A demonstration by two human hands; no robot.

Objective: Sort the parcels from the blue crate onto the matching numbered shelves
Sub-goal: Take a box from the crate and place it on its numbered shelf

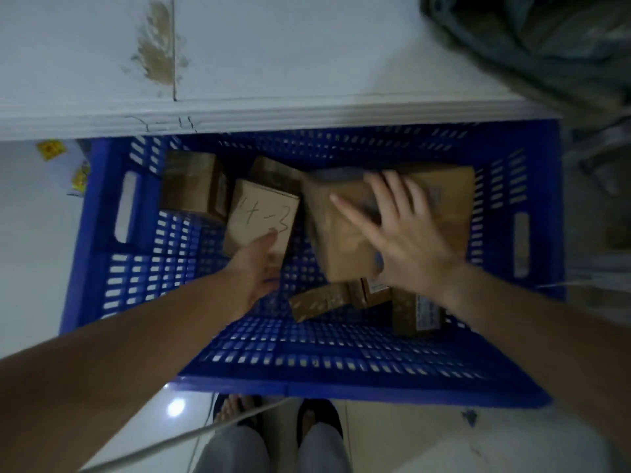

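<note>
Inside the blue crate [341, 384], the left hand [256, 268] grips the parcel marked 4-3 [263, 213] — thumb on top; the right hand [399, 233] lies flat, fingers spread, on a larger parcel [341, 254] toward the crate's right.

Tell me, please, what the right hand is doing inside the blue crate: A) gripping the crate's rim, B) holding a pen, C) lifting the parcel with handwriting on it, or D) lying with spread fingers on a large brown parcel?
D: the right hand lies with straight, spread fingers on the large brown parcel in the blue crate, while the handwritten parcel is held by the left hand.
</note>
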